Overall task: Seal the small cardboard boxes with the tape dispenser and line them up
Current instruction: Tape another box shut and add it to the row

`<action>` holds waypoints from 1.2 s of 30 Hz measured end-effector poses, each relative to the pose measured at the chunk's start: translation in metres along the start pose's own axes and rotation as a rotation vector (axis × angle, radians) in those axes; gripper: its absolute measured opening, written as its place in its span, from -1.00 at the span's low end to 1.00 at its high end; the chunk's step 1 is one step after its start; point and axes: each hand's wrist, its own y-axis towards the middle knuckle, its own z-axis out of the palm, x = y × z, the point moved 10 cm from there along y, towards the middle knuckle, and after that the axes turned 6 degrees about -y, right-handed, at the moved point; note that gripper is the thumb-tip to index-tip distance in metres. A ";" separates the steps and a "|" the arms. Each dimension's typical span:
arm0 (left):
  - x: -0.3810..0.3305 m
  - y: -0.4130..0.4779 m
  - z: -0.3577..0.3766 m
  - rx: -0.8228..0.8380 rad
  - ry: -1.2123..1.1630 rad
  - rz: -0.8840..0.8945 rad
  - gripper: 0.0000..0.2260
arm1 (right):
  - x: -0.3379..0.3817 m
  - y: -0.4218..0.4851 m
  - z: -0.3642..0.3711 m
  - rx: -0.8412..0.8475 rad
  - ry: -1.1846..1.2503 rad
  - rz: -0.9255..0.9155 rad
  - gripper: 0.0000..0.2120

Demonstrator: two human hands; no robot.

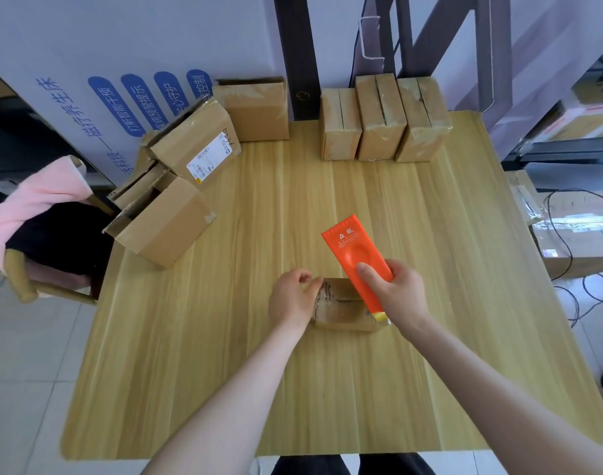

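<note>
Box (341,305) | left hand (290,298) fingers loosely touching its edge | right hand (397,293) fingers grasping tape dispenser (356,255)

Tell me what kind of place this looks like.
Probably a small packing or stockroom area. Taped cardboard boxes stand in a row on a wooden table, more cartons sit on shelving at right, and the right hand holds an orange tape dispenser.

Chair (22,282): off the table's left edge — pink cloth (36,200) draped over it
Cables (567,234): right, on the floor
</note>
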 end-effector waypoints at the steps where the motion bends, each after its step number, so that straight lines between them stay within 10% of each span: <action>1: 0.002 0.002 0.004 0.043 0.003 -0.010 -0.79 | -0.001 0.001 0.000 0.000 0.012 0.007 -0.69; 21: 0.057 -0.006 0.089 0.224 -0.886 -0.440 -0.67 | -0.016 -0.001 -0.004 -0.028 0.203 0.038 -0.77; 36: 0.027 0.016 0.031 0.208 -0.420 0.106 -0.73 | -0.011 -0.012 0.003 -0.056 0.161 0.022 -0.79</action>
